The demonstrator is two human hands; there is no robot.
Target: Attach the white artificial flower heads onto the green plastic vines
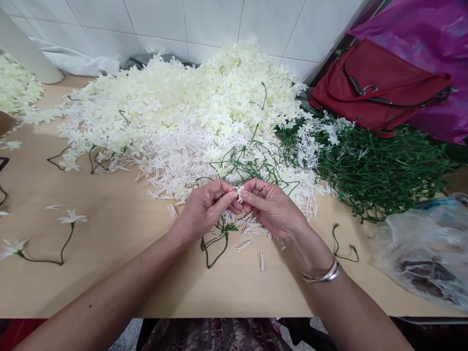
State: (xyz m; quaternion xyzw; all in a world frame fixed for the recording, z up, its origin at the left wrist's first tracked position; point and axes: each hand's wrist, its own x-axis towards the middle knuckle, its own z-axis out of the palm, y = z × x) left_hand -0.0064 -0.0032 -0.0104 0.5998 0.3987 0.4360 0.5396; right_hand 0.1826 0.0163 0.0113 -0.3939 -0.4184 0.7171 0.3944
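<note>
My left hand (pixel 206 207) and my right hand (pixel 268 204) meet over the wooden table (pixel 120 287), fingertips pinched together on a small white plastic flower piece (pixel 240 193). A green wire stem (pixel 215 241) hangs below my left hand down to the table. A silver bangle (pixel 323 275) sits on my right wrist. Just behind my hands lies a heap of small white stamen pieces (pixel 190 161), and behind that a big pile of cream artificial flowers (pixel 204 97).
A pile of green stems (pixel 380 170) lies at the right, with a red handbag (pixel 380 87) and purple cloth behind it. A clear plastic bag (pixel 424 248) sits at the right edge. Two finished flowers on a stem (pixel 47 239) lie at the left. A white tiled wall stands behind.
</note>
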